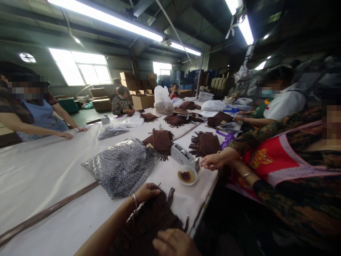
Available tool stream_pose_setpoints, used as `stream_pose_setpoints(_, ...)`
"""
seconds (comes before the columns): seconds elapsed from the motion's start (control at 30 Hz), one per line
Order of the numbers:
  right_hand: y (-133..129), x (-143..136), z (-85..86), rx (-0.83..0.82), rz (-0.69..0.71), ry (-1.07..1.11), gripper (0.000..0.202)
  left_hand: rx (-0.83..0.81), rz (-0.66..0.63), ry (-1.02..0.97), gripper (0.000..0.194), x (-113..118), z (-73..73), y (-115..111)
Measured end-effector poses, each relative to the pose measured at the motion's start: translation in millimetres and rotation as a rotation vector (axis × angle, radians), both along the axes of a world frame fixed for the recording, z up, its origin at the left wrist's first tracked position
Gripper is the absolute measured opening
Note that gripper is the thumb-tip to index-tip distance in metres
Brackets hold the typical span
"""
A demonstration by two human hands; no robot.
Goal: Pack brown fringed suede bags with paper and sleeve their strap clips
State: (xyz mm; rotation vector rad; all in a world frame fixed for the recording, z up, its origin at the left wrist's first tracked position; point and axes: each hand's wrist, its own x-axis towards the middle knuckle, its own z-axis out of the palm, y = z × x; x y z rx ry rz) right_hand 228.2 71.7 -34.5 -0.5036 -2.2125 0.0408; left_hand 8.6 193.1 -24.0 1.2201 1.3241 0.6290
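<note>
At the near table edge lies a dark brown fringed scarf (151,220), partly hidden by my arm. My left hand (147,192), with a bracelet at its wrist, pinches the scarf's far edge by the fringe. Low in the view, my right hand (174,242) is over the near part of the same cloth; its fingers are smeared by motion and cut off by the frame's bottom. Beyond the scarf stand a small white bowl (194,180) with a brown stain inside and a grey tape dispenser (179,153). A patterned plastic-wrapped package (122,165) lies left of them.
Folded brown scarves (162,140) and another fringed scarf (205,143) lie farther up the white table (53,185). A co-worker's hand (211,161) is close on the right, beside the bowl. Other people stand around the table, with clear bags (113,131) and cartons (144,101) beyond.
</note>
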Motion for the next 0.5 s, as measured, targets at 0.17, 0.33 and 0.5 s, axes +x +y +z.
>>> stream_pose_setpoints(0.17,50,23,20.2,-0.860,-0.453,0.038,0.026,0.011,-0.005,0.005,0.053,5,-1.9,12)
stream_pose_setpoints(0.33,86,17,17.1,-1.151,-0.531,0.094,0.021,0.029,-0.066,-0.015,0.053,18,1.3,17)
stream_pose_setpoints(0.5,85,1,9.9,-1.223,-0.552,0.160,0.028,0.077,-0.128,0.027,0.052,27,8.0,15)
